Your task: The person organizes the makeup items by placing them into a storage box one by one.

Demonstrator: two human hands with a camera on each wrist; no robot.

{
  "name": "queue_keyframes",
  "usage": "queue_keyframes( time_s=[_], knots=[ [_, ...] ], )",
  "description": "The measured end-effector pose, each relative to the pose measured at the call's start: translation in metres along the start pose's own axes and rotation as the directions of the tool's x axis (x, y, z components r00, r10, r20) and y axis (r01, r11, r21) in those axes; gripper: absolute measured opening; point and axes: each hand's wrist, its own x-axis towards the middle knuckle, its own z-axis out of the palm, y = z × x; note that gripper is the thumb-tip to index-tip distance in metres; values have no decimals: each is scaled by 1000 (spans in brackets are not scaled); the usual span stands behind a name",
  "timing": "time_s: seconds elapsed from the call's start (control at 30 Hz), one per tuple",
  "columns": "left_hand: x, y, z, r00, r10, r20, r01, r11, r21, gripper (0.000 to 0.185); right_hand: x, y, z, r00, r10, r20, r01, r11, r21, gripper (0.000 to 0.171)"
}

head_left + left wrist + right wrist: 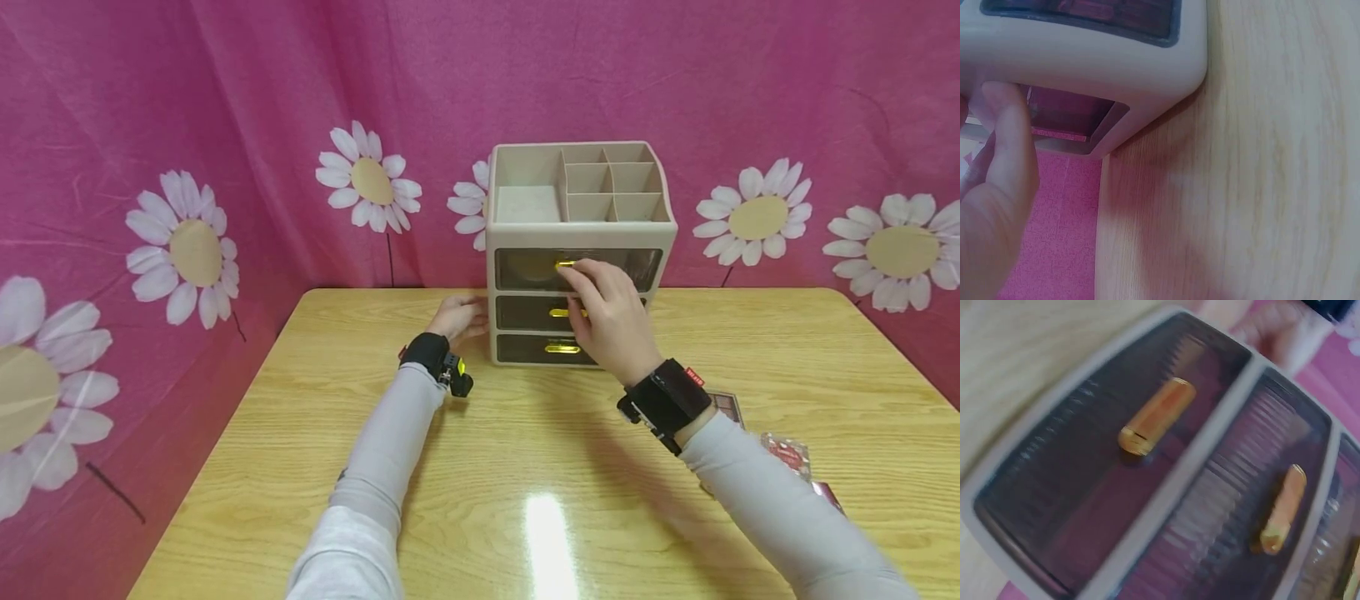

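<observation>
While the beige three-drawer organizer (pixel 581 250) stands upright at the far middle of the wooden bench (pixel 525 467), its dark drawer fronts facing the person, the left hand (pixel 459 317) rests flat against its left side wall with relaxed fingers that grip nothing. The top drawer (pixel 525 268) lies straight ahead of the right hand (pixel 611 321), which is the nearer hand to it, and its gold handle (pixel 564 265) runs left to right across the drawer front. The right hand's fingertips curl onto that handle from the right, seemingly pinching it, though the wrist view does not show the contact.
</observation>
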Motion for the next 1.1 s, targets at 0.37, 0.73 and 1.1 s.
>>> queue_keyframes(
  time_s=[0.37,0.73,1.1],
  knots=[
    [-1,0,0,1000,-1,2,1,1000,3,42,-24,0,17,982,20,189,-16,1000,-20,28],
    [-1,0,1,1000,-11,-1,11,1000,-3,43,-29,9,28,985,0,174,13,997,-73,32],
    [0,0,0,1000,-4,-8,4,1000,6,39,-27,10,30,987,-40,153,53,995,-83,31]
  ],
)
